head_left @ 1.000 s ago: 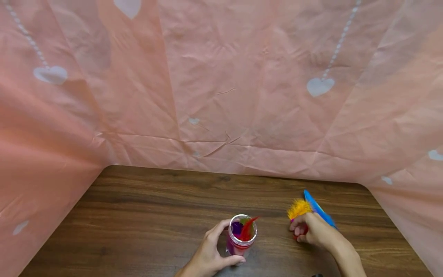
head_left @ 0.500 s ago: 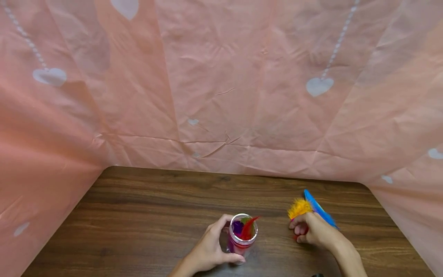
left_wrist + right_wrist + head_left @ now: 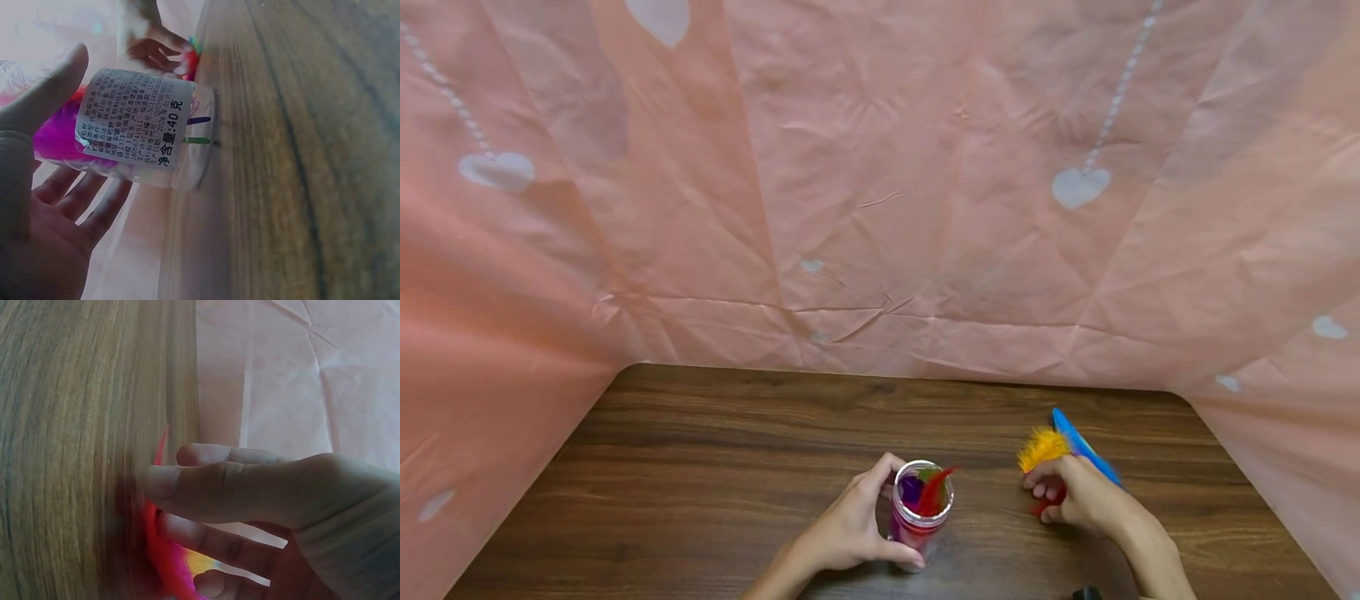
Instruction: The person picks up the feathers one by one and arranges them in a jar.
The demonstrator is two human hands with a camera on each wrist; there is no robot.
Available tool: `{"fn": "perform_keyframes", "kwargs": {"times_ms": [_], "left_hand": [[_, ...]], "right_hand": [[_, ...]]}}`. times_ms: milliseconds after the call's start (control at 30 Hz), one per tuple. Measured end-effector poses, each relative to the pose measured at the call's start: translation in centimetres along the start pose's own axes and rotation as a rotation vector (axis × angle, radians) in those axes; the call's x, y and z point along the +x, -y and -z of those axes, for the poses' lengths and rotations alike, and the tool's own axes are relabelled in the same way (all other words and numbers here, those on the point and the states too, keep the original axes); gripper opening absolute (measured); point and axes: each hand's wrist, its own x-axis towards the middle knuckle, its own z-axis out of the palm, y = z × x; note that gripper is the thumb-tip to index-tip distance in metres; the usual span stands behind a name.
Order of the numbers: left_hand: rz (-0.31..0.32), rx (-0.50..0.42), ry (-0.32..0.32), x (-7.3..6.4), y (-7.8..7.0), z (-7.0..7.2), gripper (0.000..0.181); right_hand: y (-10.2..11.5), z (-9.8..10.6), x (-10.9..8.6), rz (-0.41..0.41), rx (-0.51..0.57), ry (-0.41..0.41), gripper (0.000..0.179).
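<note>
A clear jar (image 3: 922,508) stands on the table, a white printed label (image 3: 134,119) on its side. Purple, green and red feathers are inside, and the red feather (image 3: 934,493) pokes above the rim. My left hand (image 3: 857,525) grips the jar from its left side, thumb in front and fingers behind. To the right, my right hand (image 3: 1078,496) is low over loose feathers and pinches a red feather (image 3: 152,528) between thumb and fingers; its hold is partly hidden. A yellow fluffy feather (image 3: 1042,450) and a blue feather (image 3: 1084,446) lie just beyond that hand.
The brown wood-grain table (image 3: 737,450) is enclosed at the back and sides by a pink cloth (image 3: 865,208) with white hearts. A small dark object (image 3: 1086,593) shows at the bottom edge, near the right forearm.
The head view has shifted slightly. The left hand still holds the jar in nearly the same place. More red feather shows beneath the right hand's fingers, which have barely moved.
</note>
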Motion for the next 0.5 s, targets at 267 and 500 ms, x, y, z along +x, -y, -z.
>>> {"fn": "perform_keyframes", "kwargs": {"times_ms": [267, 500], "left_hand": [[-0.002, 0.015, 0.016, 0.13, 0.08, 0.17, 0.079], [-0.054, 0.049, 0.01, -0.03, 0.28, 0.06, 0.078]], "right_hand": [[-0.23, 0.24, -0.09, 0.039, -0.025, -0.005, 0.035], [-0.18, 0.06, -0.07, 0.017, 0.015, 0.028, 0.039]]}}
